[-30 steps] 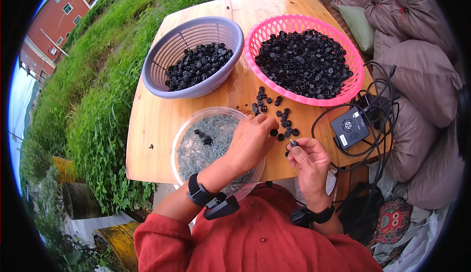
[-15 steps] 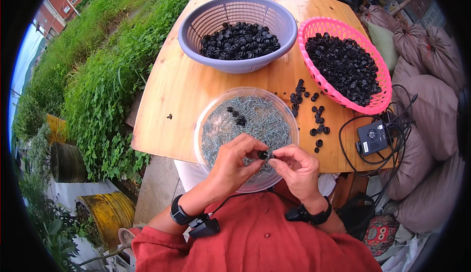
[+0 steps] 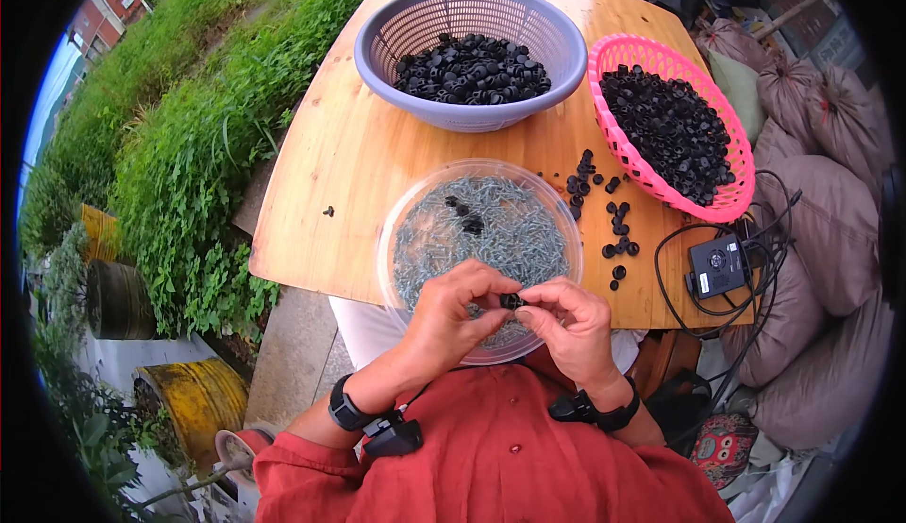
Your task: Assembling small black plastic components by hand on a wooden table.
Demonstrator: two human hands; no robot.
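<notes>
Over the near side of a round clear tub (image 3: 385, 268), my two hands meet at a small black plastic cap (image 3: 511, 300). My left hand (image 3: 451, 313) pinches the cap between thumb and forefinger. Against its right side are the closed thumb and forefinger of my right hand (image 3: 574, 323); whatever they grip is too small or hidden to make out. Many small silvery screws (image 3: 514, 216) cover the tub's bottom, and several black pieces (image 3: 472, 226) lie on top of them.
A grey-purple basket (image 3: 377, 79) of black caps stands at the far side of the wooden table (image 3: 311, 211). Right of it is a pink basket (image 3: 618, 141) of black parts. Loose black caps (image 3: 620, 230) lie beside the tub, near a black device (image 3: 715, 265) with cables.
The hands have drawn slightly closer together at the cap, and the right fingertips now press against its side. The whole view has shifted a little.
</notes>
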